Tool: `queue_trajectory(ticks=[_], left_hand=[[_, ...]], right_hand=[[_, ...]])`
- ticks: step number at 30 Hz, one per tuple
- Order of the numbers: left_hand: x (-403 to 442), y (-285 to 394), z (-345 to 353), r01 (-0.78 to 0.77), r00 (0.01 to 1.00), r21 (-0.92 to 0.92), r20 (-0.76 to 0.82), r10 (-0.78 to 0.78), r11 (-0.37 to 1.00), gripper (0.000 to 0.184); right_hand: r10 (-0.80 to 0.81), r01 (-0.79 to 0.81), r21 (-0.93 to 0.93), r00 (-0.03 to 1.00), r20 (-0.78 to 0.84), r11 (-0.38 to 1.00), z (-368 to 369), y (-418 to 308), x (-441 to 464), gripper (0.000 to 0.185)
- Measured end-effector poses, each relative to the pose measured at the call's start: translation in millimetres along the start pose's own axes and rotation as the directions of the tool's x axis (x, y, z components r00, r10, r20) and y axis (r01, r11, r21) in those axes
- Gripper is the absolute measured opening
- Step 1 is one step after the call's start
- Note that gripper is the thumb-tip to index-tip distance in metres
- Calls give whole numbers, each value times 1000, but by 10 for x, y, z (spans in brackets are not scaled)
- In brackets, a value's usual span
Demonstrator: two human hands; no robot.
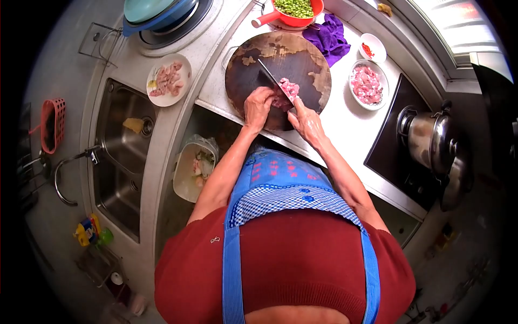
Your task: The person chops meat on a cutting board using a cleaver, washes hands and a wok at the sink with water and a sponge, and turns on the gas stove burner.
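A round, dark, worn chopping board [248, 73] lies on the white counter. My right hand [307, 121] is closed on the handle of a kitchen knife [268, 72], whose blade slants up and to the left across the board. On the left of the blade, my left hand [258, 109] presses curled fingers on a piece of raw meat [280, 102]. Cut pieces of pink meat [290, 87] lie against the blade's right side. The knife's handle is mostly hidden in my right hand.
Right of the board are a bowl of cut meat [367, 85], a small bowl of red bits [372, 48] and a purple cloth [329, 38]. A red colander [298, 20] holds chopped greens. A plate of meat [169, 81] stands left, near the sink [121, 173]. A pot [426, 137] is on the stove.
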State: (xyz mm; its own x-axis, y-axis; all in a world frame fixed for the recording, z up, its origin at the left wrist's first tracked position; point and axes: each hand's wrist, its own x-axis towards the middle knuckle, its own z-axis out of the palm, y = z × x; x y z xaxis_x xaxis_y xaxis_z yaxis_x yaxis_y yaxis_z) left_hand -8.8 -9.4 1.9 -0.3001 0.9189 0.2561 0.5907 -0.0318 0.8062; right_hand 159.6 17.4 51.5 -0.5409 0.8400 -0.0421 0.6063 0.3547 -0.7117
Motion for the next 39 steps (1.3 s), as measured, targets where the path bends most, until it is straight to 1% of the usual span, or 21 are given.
queue_trajectory(ticks=[2, 4, 9, 11, 14, 15, 16, 18, 19, 21, 23, 24, 26, 27, 29, 30, 31, 33, 35, 38, 39], left_hand=[[-25, -42, -6, 73, 997, -61, 26, -71, 995, 10], [6, -48, -30, 38, 999, -90, 31, -35, 995, 12], [-37, -73, -37, 17, 1000, -53, -7, -17, 998, 14], [-102, -97, -34, 76, 997, -95, 10, -76, 993, 18], [-225, -19, -34, 141, 989, -81, -38, -144, 987, 24], [-259, 20, -34, 122, 992, 0, 19, -122, 993, 43], [-308, 92, 7, 101, 995, 85, -7, -101, 991, 56], [-347, 303, 157, 95, 995, 206, -8, -96, 974, 88], [-338, 380, 259, 94, 996, 223, -31, -89, 970, 90], [-282, 301, 433, 101, 992, 187, -95, -85, 977, 82], [-163, 151, 417, 36, 993, 211, -122, -10, 977, 51], [-106, 124, 371, 31, 994, 175, -105, -12, 984, 47], [19, 109, 289, -5, 994, 110, -107, 17, 994, 39], [44, 108, 265, -5, 991, 85, -132, 16, 996, 44], [7, 173, 187, 71, 991, 146, -126, -53, 987, 50], [-55, 199, 127, 62, 993, 245, -113, -35, 968, 56], [-123, 196, 100, 65, 993, 251, -116, -37, 966, 56], [-239, 163, 106, 159, 987, 231, -74, -146, 960, 56], [-320, 90, 102, 126, 991, 245, -73, -111, 961, 54], [-366, 35, 93, 114, 988, 201, -129, -90, 973, 51], [-386, 43, 87, 120, 987, 203, -131, -94, 972, 51]], right_hand=[[17, -17, -3, 999, 37, 1000, -66, -9, 10, 26], [6, -7, 4, 999, 35, 1000, -223, -194, 38, 27], [-10, 11, -17, 1000, 27, 1000, -65, 30, 54, 27], [34, -31, -25, 994, 104, 999, -184, -35, 67, 27], [39, -41, 25, 997, 61, 999, -261, -82, -36, 27], [18, -18, 26, 1000, 23, 1000, -248, -7, -68, 26], [63, -60, -35, 994, 88, 998, -206, 81, -70, 25], [77, -77, -6, 992, 102, 997, -256, 163, 11, 25], [100, -103, 26, 988, 121, 994, -322, 92, 16, 24], [131, -137, 67, 988, 84, 988, -475, -17, 24, 24], [121, -123, 115, 992, 23, 986, -376, 138, -2, 24], [118, -121, 113, 993, 27, 986, -377, 167, -2, 24], [147, -149, 2, 977, 154, 989, -411, 221, 55, 24], [147, -149, 0, 977, 155, 989, -456, 155, 36, 24], [27, -28, 12, 996, 83, 1000, -539, -65, 68, 24], [-73, 72, 26, 997, 31, 997, -497, -69, 64, 24], [-76, 75, 31, 996, 34, 997, -429, 22, 59, 24], [-10, 30, -84, 972, 236, 996, -357, 147, 87, 22], [8, 13, -83, 968, 252, 996, -413, 127, 70, 22], [-191, 192, -9, 979, 73, 981, -465, -142, 58, 26], [-193, 194, -6, 978, 78, 981, -372, -19, 60, 26]])
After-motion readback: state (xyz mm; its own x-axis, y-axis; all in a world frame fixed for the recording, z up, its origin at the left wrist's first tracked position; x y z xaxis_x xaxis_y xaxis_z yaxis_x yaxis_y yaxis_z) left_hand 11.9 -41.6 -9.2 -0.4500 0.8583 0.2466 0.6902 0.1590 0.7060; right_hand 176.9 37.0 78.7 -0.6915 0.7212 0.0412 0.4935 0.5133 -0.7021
